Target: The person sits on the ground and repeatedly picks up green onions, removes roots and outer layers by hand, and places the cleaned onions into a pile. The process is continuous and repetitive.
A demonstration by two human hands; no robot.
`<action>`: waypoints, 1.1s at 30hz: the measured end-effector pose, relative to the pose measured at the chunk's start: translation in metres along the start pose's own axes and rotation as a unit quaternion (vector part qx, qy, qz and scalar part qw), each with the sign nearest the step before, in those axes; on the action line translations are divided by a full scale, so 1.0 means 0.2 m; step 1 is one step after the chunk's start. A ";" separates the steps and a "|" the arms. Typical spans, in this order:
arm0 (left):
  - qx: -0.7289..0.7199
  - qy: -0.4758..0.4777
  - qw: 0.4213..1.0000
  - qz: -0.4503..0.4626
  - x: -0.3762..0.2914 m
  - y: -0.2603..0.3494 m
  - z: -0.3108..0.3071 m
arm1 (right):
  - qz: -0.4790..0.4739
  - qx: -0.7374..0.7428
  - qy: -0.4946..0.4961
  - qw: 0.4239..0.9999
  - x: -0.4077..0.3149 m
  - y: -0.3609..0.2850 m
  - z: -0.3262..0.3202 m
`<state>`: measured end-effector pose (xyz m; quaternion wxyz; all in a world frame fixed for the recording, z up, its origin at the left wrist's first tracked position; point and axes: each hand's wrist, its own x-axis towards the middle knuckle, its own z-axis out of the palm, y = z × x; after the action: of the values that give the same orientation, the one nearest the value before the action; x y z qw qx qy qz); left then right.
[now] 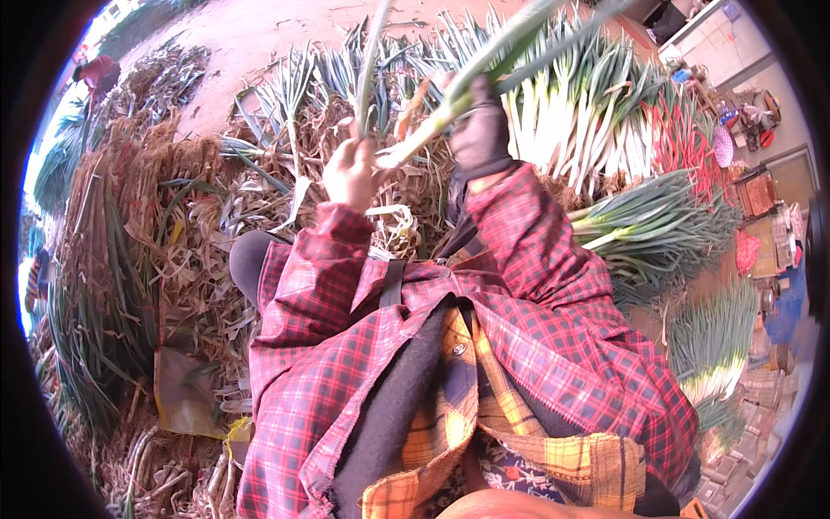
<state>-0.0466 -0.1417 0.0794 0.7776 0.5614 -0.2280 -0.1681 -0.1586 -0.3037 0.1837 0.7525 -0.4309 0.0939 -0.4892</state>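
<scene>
A long green onion (425, 130) slants up to the right in front of me, its leaves running out past the top edge. My right hand (481, 133), in a dark glove, is closed around it where the white part turns green. My left hand (350, 172), bare, is at its lower end, fingers bent together, with a pale green leaf strip (367, 78) rising from them. Motion blurs both hands somewhat. Beyond my right hand lies a row of cleaned green onions (570, 117) with white stalks and roots towards me.
Dry leaves and peelings (214, 246) cover the ground at left and between my knees. Untrimmed onion bundles (97, 292) lie at far left. More green onions (661, 227) lie at right, beside red ties (687, 136). Another person (100, 74) is at upper left.
</scene>
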 end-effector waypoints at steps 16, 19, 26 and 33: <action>0.006 -0.280 0.960 -0.023 -0.05 0.40 0.47 | 0.005 0.093 -0.089 0.992 0.08 -0.22 -0.10; 0.208 -0.135 0.955 0.161 -0.11 0.35 0.46 | 0.001 -0.197 -0.085 0.977 -0.04 -0.21 -0.08; 0.154 -0.075 0.979 0.111 -0.17 0.24 0.41 | 0.022 -0.142 0.068 0.987 -0.21 -0.16 -0.01; 0.290 -0.125 0.899 0.304 -0.17 0.35 0.39 | 0.027 -0.091 0.085 0.992 -0.24 -0.09 0.04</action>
<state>-0.1182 -0.1647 0.1608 0.5586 0.6398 -0.5215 0.0816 -0.1904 -0.2630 0.1885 0.7125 -0.4516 0.2127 -0.4931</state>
